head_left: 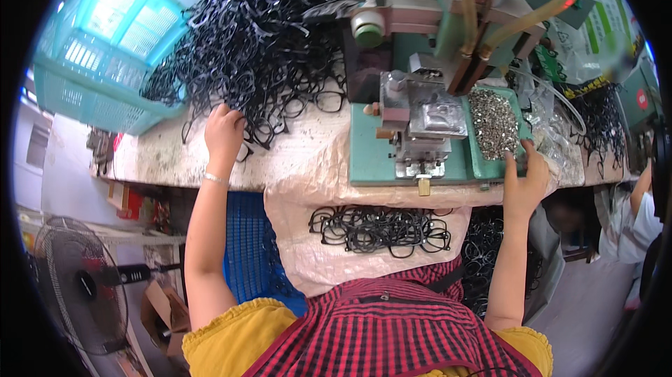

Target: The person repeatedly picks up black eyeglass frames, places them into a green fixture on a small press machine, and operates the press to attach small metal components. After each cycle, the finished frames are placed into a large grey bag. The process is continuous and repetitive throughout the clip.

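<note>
My left hand (225, 132) is at the near edge of a big heap of black eyeglass frames (259, 34), its fingers curled closed around part of a frame. A lens rim (244, 151) shows just beside it. My right hand (528, 175) is at the near right corner of a green tray (521, 107) full of small metal pieces (493, 125). Its thumb and forefinger stand apart at the rim, and I see nothing held between them. Left of the tray stands a bench machine with a metal fixture (437, 118) on a green base (374, 160).
More black frames (381, 228) lie on the cloth over my lap. A turquoise basket (91, 90) stands at the far left, a blue crate (245, 244) below the table. A fan (80, 282) is at lower left. Hoses (465, 6) hang above the machine. Another person's arm (640, 188) shows at far right.
</note>
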A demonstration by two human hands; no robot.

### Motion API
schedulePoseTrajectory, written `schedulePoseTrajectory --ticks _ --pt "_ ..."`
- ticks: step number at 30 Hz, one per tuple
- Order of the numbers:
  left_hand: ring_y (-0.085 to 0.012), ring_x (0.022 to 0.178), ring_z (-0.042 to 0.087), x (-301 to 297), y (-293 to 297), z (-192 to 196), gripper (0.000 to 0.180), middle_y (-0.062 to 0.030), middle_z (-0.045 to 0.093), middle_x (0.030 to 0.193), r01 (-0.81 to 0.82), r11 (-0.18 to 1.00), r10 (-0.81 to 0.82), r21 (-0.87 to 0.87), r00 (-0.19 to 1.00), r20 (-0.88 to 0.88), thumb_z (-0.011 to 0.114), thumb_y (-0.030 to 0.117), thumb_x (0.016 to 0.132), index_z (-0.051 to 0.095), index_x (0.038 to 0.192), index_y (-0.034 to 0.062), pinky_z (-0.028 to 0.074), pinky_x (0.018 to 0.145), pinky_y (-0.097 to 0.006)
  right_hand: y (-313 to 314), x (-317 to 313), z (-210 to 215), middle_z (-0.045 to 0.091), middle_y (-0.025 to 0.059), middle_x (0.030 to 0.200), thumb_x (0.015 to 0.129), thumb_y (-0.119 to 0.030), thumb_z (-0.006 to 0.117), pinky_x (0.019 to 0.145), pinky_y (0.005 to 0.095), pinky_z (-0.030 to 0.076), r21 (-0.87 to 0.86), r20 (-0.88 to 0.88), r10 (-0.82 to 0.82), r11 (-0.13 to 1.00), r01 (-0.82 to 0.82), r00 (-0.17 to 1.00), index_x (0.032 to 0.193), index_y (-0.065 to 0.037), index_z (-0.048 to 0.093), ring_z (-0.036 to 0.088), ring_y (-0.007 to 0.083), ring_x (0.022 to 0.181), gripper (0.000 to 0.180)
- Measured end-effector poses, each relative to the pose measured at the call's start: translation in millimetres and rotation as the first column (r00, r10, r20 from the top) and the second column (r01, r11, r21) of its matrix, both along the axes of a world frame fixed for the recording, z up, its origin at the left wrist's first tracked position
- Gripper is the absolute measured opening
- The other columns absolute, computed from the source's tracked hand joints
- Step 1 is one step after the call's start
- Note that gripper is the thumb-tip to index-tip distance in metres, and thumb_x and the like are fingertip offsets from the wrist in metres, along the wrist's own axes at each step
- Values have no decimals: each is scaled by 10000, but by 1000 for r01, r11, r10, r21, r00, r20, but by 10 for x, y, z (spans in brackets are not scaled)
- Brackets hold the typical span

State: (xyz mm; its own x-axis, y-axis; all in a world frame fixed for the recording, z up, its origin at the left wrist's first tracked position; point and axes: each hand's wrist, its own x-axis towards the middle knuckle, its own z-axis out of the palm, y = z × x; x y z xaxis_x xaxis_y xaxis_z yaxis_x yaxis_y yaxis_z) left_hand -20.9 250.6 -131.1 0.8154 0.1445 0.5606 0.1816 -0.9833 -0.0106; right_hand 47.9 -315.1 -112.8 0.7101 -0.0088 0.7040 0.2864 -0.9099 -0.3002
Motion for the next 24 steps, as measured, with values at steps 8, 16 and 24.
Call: schedulePoseTrajectory --ticks 8,16,24 --pt "-197 930 612 122 -830 98 91 -109 700 1106 240 820 191 -519 740 645 545 88 1000 596 976 17 465 850 -322 128 306 60 640 92 863 827 -165 721 774 405 475 4 -71 11 1000 -10 997 870 -52 688 594 303 854 126" --pt "-295 974 681 140 -2720 937 124 -205 713 1037 882 431 -293 -191 337 895 481 69 996 573 1012 -13 499 956 -433 235 453 181 623 111 917 774 -189 757 811 429 470 4 -75 38 999 -38 996 857 -76 708 577 331 925 149" --pt "-307 946 672 102 -2992 720 129 -150 709 1068 881 447 -722 -154 457 519 606 68 839 638 943 -2 528 963 -531 232 452 103 643 78 847 800 -101 731 774 376 484 190 -23 77 979 -71 997 856 -52 699 616 265 836 81"
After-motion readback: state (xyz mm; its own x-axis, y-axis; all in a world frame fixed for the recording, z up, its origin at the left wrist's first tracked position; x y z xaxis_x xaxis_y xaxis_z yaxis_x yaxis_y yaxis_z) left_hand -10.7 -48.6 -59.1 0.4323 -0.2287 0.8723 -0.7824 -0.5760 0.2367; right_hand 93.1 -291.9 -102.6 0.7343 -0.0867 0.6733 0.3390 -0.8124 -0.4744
